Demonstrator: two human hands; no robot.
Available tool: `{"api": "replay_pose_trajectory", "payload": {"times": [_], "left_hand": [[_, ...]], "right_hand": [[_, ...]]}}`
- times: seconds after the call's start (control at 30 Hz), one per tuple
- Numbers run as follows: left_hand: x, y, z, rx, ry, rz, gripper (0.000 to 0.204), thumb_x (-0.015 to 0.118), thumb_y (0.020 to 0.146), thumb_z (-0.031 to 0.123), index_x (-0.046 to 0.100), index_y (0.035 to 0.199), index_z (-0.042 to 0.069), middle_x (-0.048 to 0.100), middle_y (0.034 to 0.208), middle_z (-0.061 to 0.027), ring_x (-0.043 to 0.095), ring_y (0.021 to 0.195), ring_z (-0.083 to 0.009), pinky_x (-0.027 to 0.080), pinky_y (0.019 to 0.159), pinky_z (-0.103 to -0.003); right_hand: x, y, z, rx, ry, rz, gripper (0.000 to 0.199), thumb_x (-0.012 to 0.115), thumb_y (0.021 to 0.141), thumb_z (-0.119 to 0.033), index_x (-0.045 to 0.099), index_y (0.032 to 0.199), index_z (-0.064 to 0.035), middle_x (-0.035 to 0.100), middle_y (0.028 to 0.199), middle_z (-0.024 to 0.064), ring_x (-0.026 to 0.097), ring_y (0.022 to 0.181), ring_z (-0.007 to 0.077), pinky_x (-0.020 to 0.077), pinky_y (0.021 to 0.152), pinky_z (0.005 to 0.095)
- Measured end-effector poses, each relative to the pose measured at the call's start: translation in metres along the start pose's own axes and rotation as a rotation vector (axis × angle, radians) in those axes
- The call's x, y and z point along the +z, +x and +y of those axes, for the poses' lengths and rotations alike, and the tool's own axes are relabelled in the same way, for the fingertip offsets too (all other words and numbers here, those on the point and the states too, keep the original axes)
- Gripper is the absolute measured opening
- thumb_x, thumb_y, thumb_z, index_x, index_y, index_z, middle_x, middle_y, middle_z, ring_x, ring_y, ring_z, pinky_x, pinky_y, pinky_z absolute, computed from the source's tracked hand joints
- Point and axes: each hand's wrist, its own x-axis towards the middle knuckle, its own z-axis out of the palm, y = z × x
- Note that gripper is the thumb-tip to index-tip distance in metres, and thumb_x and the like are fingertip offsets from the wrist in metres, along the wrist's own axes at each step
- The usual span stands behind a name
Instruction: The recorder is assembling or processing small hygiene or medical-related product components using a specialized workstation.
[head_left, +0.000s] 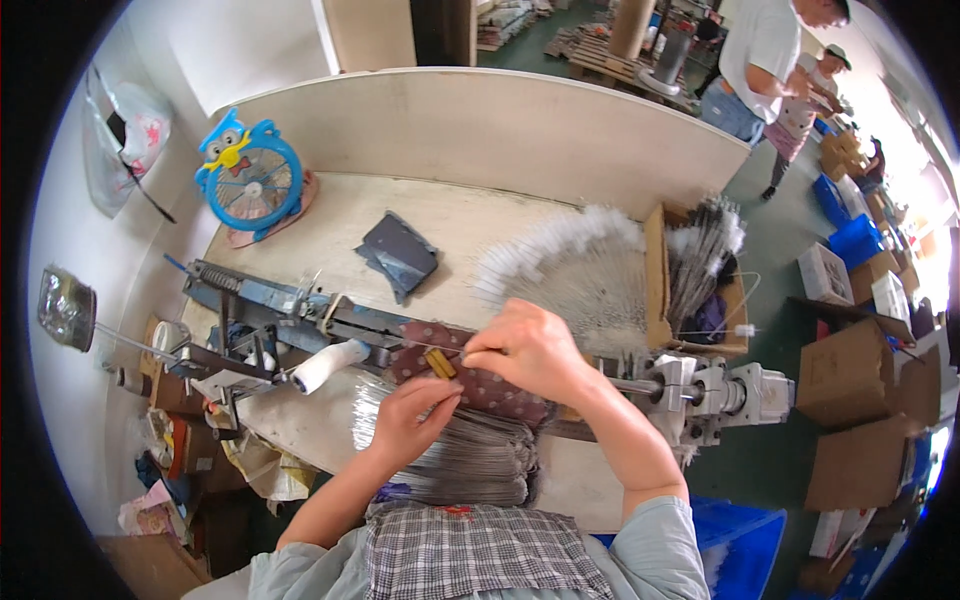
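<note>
Wire (420, 346) seems to run into the pinched grip of our right hand (530, 350), beside the yellow block (440, 363) on dotted cloth (500, 393); whether our left hand (412, 418) grasps anything, we cannot tell. We're probably positioning wire; next calls for steady alignment.

Head-worn fisheye, facing down and forward; hands (530, 350) near, workbench (470, 230) below, floor (765, 250) farther off.
</note>
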Motion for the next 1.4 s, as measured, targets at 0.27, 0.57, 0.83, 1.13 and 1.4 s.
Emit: {"api": "replay_pose_trajectory", "payload": {"times": [0.27, 0.57, 0.83, 1.13, 1.4], "left_hand": [[-0.071, -0.044, -0.051, -1.196, -1.187, 0.447, 0.046, 0.051, 0.090, 0.044, 0.064, 0.089, -0.001, 0.063, 0.074, -0.0063, 0.057, 0.061, -0.0139, 0.048, 0.061, -0.028], [-0.035, 0.001, -0.040, -0.858, 0.011, -0.222, 0.049, 0.073, 0.071, 0.044, 0.066, 0.065, -0.004, 0.062, 0.057, -0.0099, 0.060, 0.055, -0.0144, 0.046, 0.052, -0.030], [-0.004, -0.014, -0.050, -0.739, -0.765, 0.081, 0.031, 0.064, 0.083, 0.025, 0.062, 0.094, -0.004, 0.064, 0.074, -0.0098, 0.060, 0.060, -0.0164, 0.047, 0.055, -0.029], [-0.011, -0.006, -0.043, -0.633, -0.199, -0.209, 0.021, 0.065, 0.074, 0.004, 0.047, 0.085, 0.000, 0.057, 0.067, -0.0050, 0.059, 0.066, -0.0123, 0.046, 0.056, -0.027], [-0.074, -0.055, -0.076, -1.029, -0.733, 0.280, 0.037, 0.066, 0.084, 0.033, 0.049, 0.098, 0.004, 0.060, 0.093, -0.0080, 0.060, 0.078, -0.0141, 0.049, 0.067, -0.029]], "right_hand": [[0.073, 0.040, -0.018, 0.048, -0.177, -0.001, 0.010, 0.067, 0.072, -0.021, 0.066, 0.071, -0.0108, 0.063, 0.070, 0.0003, 0.057, 0.078, 0.0227, 0.0483, 0.067, 0.0358], [0.069, 0.045, -0.027, 0.123, -0.272, -0.101, 0.010, 0.064, 0.073, -0.020, 0.066, 0.071, -0.0108, 0.063, 0.073, 0.0006, 0.056, 0.080, 0.0232, 0.0480, 0.067, 0.0351], [0.039, 0.010, -0.032, -0.081, -0.194, 0.185, 0.008, 0.063, 0.075, -0.011, 0.064, 0.081, -0.0065, 0.061, 0.074, 0.0057, 0.058, 0.078, 0.0250, 0.0491, 0.064, 0.0357], [0.101, -0.021, -0.005, 0.100, -0.140, 0.128, 0.007, 0.060, 0.078, -0.011, 0.057, 0.080, -0.0046, 0.057, 0.080, 0.0104, 0.061, 0.074, 0.0262, 0.0504, 0.061, 0.0376], [0.084, -0.027, -0.002, 0.033, -0.176, 0.027, 0.013, 0.067, 0.076, -0.019, 0.060, 0.078, -0.0073, 0.055, 0.078, 0.0083, 0.061, 0.068, 0.0256, 0.0503, 0.059, 0.0346]]}}
